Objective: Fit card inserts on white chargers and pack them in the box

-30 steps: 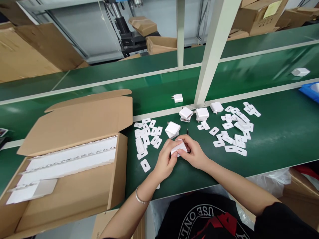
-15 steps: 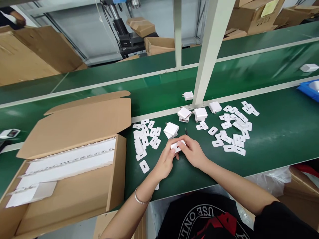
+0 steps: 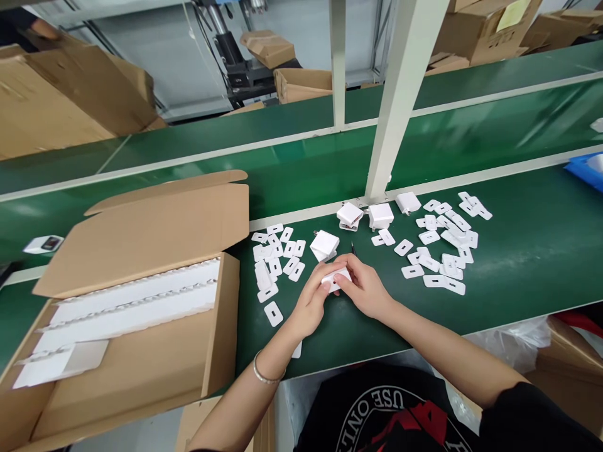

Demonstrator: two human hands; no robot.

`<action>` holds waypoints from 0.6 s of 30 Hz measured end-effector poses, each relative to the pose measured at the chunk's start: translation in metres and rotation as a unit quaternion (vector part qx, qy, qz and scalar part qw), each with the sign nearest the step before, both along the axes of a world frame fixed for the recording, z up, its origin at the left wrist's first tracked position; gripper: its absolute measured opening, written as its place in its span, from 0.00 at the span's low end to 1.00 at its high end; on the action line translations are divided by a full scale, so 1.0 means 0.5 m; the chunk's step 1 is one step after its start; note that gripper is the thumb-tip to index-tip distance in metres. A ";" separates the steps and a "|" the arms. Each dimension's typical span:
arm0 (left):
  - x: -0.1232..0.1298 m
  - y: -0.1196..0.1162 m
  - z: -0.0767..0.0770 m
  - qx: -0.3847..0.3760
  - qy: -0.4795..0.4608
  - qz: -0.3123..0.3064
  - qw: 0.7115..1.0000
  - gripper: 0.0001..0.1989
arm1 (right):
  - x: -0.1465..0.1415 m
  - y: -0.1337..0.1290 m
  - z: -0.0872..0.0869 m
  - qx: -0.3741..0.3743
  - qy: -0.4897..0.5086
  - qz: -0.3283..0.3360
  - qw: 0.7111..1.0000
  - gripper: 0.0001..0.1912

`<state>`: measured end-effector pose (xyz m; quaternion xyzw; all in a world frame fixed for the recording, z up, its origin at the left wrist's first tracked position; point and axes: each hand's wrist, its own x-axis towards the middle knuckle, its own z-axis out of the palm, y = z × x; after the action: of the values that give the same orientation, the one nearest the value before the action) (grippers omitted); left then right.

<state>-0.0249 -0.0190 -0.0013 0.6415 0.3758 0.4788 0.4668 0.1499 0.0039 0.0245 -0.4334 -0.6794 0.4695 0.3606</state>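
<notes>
Over the green bench, my left hand (image 3: 308, 304) is closed round a white charger (image 3: 336, 280), whose slotted face points up. My right hand (image 3: 365, 290) grips the same charger from the other side, its thumb on the face; fingers hide part of the casing. Just beyond my hands lies another white charger (image 3: 325, 243), with stacked chargers (image 3: 349, 215) and further ones (image 3: 380, 216) behind. Thin white slotted plates (image 3: 273, 314) are scattered left of my hands, and more plates (image 3: 428, 237) on the right. A dark thin tip (image 3: 353, 248) shows past my right fingers.
An open carton (image 3: 221, 326) with white dividers stands at the left. A pale post (image 3: 396, 100) rises behind the chargers. Beyond the bench runs a green belt (image 3: 301, 169), carrying a white item (image 3: 43, 244). A blue tray (image 3: 586, 166) sits far right.
White items on the belt have moved right; the middle one is now mostly behind the post. My hands stay in place, with the charger's face tilted slightly and more covered by my fingers.
</notes>
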 end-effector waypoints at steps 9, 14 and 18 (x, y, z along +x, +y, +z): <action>-0.010 0.007 0.006 0.100 0.071 0.027 0.992 0.22 | 0.006 0.005 -0.016 0.025 0.003 0.034 0.999 0.21; -0.023 0.008 0.004 0.181 0.191 0.133 0.956 0.26 | 0.018 0.023 0.017 0.083 -0.006 0.082 0.993 0.28; -0.017 0.023 0.020 0.176 0.237 0.262 0.919 0.27 | 0.028 0.056 0.047 0.077 -0.022 0.036 0.996 0.31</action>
<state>-0.0333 -0.0074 0.0085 0.6867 0.5399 0.4761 0.1019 0.1638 0.0320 0.0480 -0.3897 -0.7363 0.4191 0.3609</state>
